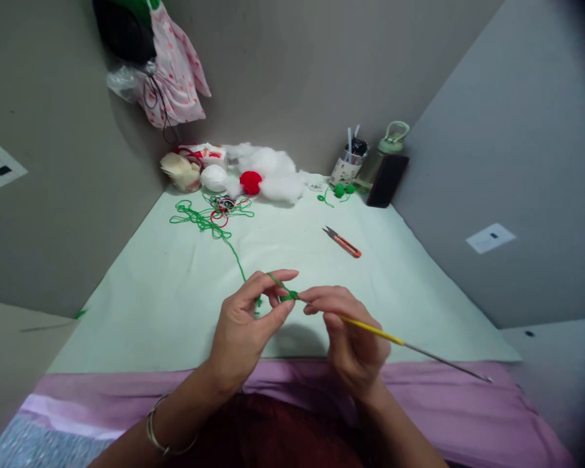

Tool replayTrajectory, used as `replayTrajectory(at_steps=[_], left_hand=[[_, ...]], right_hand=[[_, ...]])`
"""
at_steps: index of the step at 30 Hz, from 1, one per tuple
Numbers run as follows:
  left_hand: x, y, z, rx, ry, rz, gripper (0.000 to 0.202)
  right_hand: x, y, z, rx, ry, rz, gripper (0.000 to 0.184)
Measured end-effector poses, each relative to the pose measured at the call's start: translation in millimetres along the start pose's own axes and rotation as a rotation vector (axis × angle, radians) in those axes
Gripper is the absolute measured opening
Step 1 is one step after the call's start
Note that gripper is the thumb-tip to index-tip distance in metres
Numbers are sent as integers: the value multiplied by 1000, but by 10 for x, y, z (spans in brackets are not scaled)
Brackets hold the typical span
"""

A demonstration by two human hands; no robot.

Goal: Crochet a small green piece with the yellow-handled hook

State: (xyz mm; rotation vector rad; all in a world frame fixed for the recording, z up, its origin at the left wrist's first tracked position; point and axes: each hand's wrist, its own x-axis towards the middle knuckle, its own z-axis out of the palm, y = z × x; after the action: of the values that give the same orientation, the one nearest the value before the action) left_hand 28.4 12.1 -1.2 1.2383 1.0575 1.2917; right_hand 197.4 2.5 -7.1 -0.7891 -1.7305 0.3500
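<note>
My left hand [248, 318] pinches a small piece of green crochet work [288, 296] between thumb and fingers, and a green strand passes over its raised index finger. Closed around the yellow grip of a crochet hook [373, 328] is my right hand [353, 331]. The hook's front tip meets the green work; its bare metal end points to the lower right. Green yarn [234, 253] runs from my left hand back to a loose tangle on the table. Part of the work is hidden by my fingers.
Orange thread snips [342, 242] lie beyond my right hand. Along the back stand white stuffing [273, 172], a red ball [250, 182], a white yarn ball [214, 177], a pen cup [346, 168], a bottle [376, 162] and a leaning phone [387, 181]. Grey partitions enclose the table.
</note>
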Motion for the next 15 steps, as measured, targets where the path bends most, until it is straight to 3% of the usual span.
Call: replayTrajectory(at_steps=[4,7,9,12,15], left_hand=[[4,-9,49,-148,-1,-79,33],[10,4,88,-425,-93,-271,46],[22,23,85,-599,-177,-422,49],[57,59,46,-712,-210,-517,42],[81,88,13,-683,-169,-459,36]], right_hand=[[-61,52,35,-271,-23,-124,28],[-129,94,55,-482,7,-260,41],[-149,95,43,-471,20,-276,46],[-117,49,-5,-217,46,-66,40],[-45,-2,-42,130,158,205,28]])
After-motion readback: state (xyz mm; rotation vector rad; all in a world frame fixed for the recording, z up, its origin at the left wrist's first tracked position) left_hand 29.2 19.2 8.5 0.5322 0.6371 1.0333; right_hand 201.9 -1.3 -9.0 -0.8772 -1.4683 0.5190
